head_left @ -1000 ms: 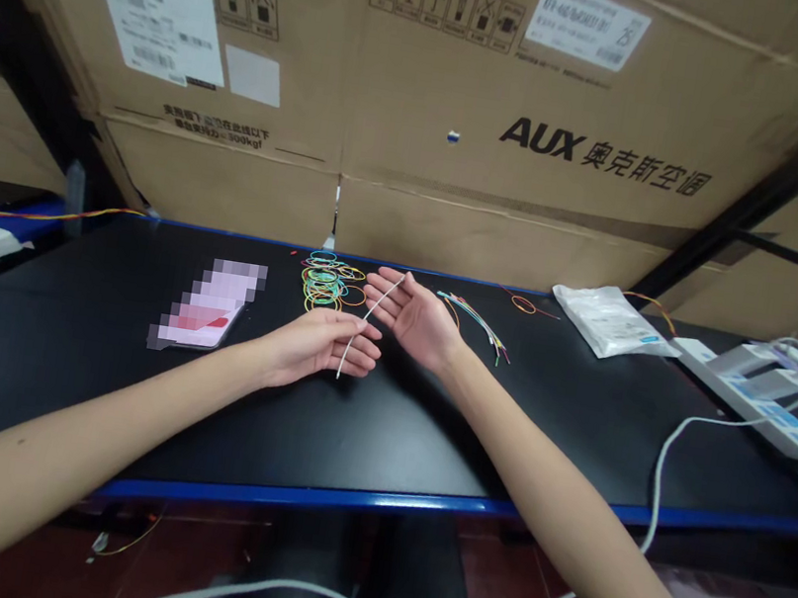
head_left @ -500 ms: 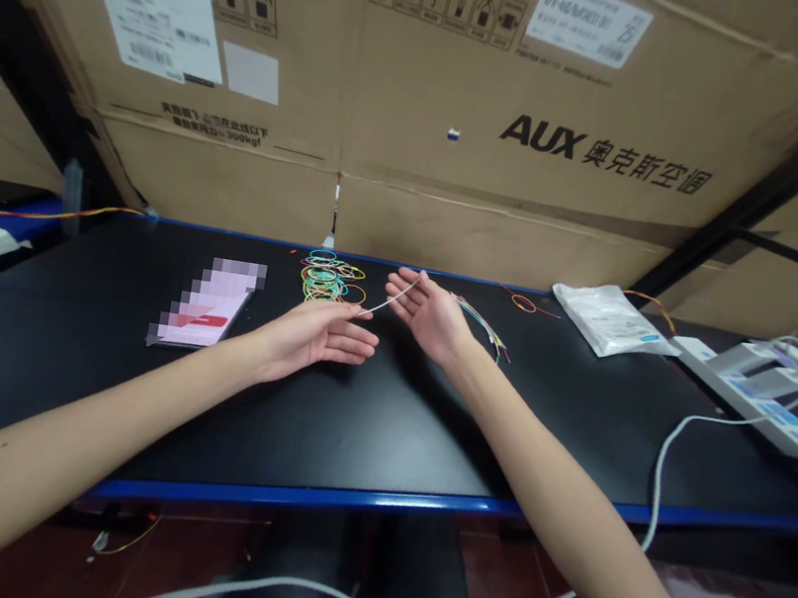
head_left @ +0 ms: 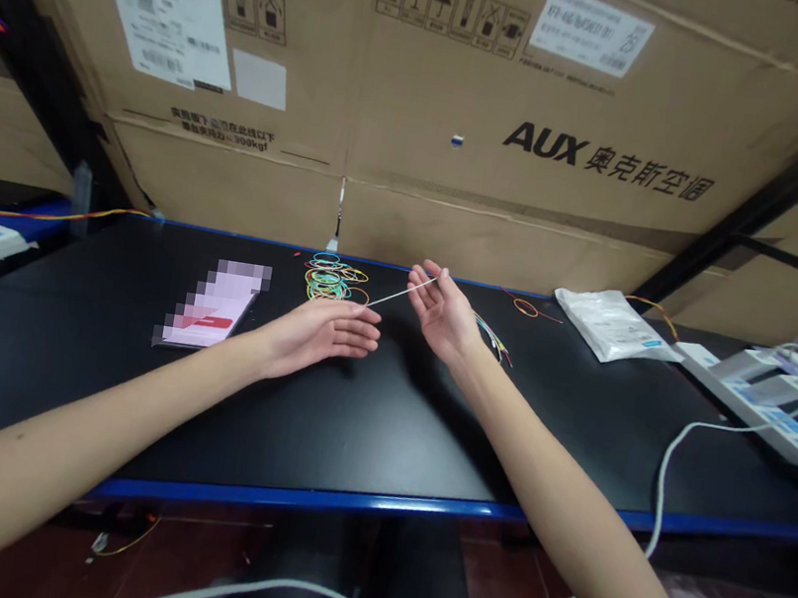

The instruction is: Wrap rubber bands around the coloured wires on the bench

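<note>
A thin white wire (head_left: pixel 404 292) stretches nearly straight between my two hands, above the black table (head_left: pixel 364 434). My left hand (head_left: pixel 326 333) pinches one end between thumb and index finger, its other fingers extended. The other end is pinched by my right hand (head_left: pixel 440 315), which is a little higher and has its palm turned to the left. Behind my left hand lies a pile of coiled coloured wires (head_left: pixel 327 278). A bundle of straight coloured wires (head_left: pixel 494 338) sits just right of my right hand, partly hidden by it.
A phone (head_left: pixel 218 307) lies left of my left hand. Farther right are a red wire loop (head_left: pixel 527 308), a white plastic bag (head_left: pixel 612 326) and a power strip (head_left: pixel 765 404) with a grey cable (head_left: pixel 664 479). A large cardboard box (head_left: pixel 405 160) stands along the back edge.
My right hand has moved to the right and slightly up, so a longer stretch of white wire shows between my hands. My left hand stays nearly in place.
</note>
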`<state>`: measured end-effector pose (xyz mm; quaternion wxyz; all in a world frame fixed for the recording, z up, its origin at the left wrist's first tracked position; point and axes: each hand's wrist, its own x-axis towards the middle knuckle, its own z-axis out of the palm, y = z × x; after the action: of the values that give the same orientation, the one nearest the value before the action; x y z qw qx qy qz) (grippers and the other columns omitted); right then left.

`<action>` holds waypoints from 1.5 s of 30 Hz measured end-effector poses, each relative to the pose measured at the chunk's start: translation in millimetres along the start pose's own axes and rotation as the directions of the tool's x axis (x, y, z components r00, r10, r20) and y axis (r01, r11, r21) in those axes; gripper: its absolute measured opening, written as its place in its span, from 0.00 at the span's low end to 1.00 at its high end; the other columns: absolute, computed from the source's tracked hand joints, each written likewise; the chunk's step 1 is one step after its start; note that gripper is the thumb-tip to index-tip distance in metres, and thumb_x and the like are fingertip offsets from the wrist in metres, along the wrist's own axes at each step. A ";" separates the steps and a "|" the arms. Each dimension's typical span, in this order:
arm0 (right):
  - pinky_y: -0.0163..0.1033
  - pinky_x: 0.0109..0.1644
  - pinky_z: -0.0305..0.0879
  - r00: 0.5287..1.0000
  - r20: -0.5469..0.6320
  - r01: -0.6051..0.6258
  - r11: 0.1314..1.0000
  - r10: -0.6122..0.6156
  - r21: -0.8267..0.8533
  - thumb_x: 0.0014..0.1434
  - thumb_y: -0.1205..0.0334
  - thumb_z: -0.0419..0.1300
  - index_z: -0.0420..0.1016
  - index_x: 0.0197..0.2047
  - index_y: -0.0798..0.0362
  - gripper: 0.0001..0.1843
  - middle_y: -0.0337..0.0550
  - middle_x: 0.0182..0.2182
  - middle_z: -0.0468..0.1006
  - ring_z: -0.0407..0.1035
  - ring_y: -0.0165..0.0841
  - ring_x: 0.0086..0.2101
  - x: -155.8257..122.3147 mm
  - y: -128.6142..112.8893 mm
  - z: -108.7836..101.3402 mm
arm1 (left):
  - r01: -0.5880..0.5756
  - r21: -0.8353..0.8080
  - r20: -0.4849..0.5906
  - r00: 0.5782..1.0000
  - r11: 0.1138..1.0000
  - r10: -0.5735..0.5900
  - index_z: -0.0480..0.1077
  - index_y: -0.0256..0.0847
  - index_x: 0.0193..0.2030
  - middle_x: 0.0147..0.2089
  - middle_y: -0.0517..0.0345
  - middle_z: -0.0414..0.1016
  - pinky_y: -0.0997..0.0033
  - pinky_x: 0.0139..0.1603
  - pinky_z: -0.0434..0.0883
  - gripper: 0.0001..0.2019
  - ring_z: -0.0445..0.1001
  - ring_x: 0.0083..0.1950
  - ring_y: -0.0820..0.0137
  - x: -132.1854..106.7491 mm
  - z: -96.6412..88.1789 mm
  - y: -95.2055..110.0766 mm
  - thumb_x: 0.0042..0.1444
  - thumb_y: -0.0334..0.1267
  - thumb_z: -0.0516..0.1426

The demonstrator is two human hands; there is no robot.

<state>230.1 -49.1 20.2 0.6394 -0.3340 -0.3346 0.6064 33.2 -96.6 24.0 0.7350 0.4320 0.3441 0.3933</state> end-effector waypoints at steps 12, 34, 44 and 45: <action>0.36 0.49 0.72 0.987 0.158 -0.007 0.997 0.018 -0.072 0.64 0.55 0.58 0.78 0.40 0.49 0.09 0.38 0.35 0.82 0.77 0.27 0.37 -11.9 21.9 8.5 | -0.164 -0.031 -0.198 0.968 0.986 0.154 0.72 0.35 0.49 0.50 0.44 0.77 0.64 0.47 0.74 0.12 0.79 0.46 0.63 3.4 3.3 -2.4 0.66 0.31 0.49; 0.31 0.37 0.67 0.979 0.079 -0.174 0.976 0.185 -0.132 0.65 0.62 0.56 0.78 0.36 0.53 0.10 0.37 0.26 0.79 0.72 0.23 0.27 -12.9 27.5 7.8 | -0.273 -0.224 -0.212 0.951 0.936 0.226 0.74 0.32 0.43 0.43 0.44 0.80 0.66 0.50 0.73 0.13 0.78 0.45 0.66 6.7 6.0 0.9 0.66 0.29 0.48; 0.35 0.50 0.72 0.974 0.150 -0.182 0.981 0.170 0.071 0.68 0.62 0.52 0.77 0.36 0.53 0.14 0.44 0.37 0.82 0.76 0.28 0.40 -14.3 23.7 12.5 | -0.100 -0.047 -0.221 0.971 0.994 0.088 0.74 0.36 0.40 0.41 0.48 0.80 0.66 0.43 0.72 0.09 0.78 0.41 0.66 9.0 -4.8 -5.5 0.65 0.32 0.51; 0.34 0.49 0.73 0.973 0.157 -0.183 0.980 0.168 0.083 0.69 0.62 0.51 0.78 0.37 0.53 0.14 0.43 0.36 0.82 0.76 0.28 0.39 -14.6 22.0 13.7 | -0.122 -0.056 -0.221 0.969 0.991 0.107 0.74 0.36 0.39 0.41 0.48 0.80 0.65 0.45 0.72 0.10 0.78 0.42 0.65 9.5 -4.6 -6.1 0.65 0.32 0.51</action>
<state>205.9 -62.5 9.1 0.5720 -0.2843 -0.3208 0.6994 35.3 -88.6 15.2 0.6835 0.3796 0.3831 0.4919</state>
